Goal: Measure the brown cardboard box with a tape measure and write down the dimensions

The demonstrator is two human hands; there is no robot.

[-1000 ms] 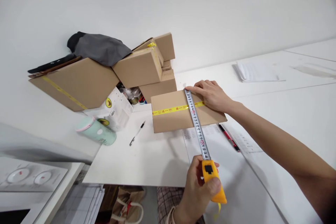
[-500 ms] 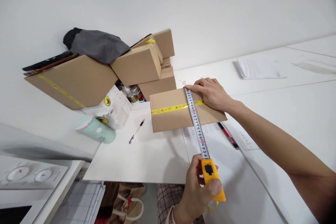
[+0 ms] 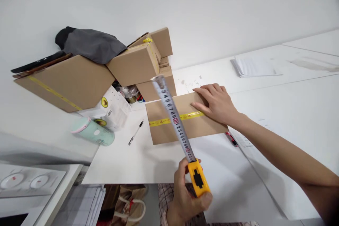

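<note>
My left hand [image 3: 189, 192] grips a yellow tape measure [image 3: 198, 178] near the front of the desk. Its metal blade [image 3: 173, 116] is drawn out and slants up and to the left. The blade passes in front of a cardboard box [image 3: 164, 132], with its tip raised beyond the box's far edge. Yellow printed tape runs along the box's upper face. My right hand [image 3: 215, 102] holds the box at its right part, thumb on the upper face and the other fingers at the far edge. A red and black pen [image 3: 232, 139] is partly hidden behind the box's right corner.
Stacked cardboard boxes [image 3: 135, 63] with a dark grey cloth [image 3: 92, 46] stand at the back left. A mint-green bottle [image 3: 95, 132] lies beside a white avocado-print box [image 3: 119, 111]. A pen [image 3: 136, 132] rests on the white desk [image 3: 119, 166]. Papers [image 3: 255, 66] lie at the right.
The tape blade has lifted off the box and swung left. My right hand has let go of the blade's tip and now holds the box. The box has shifted slightly towards me.
</note>
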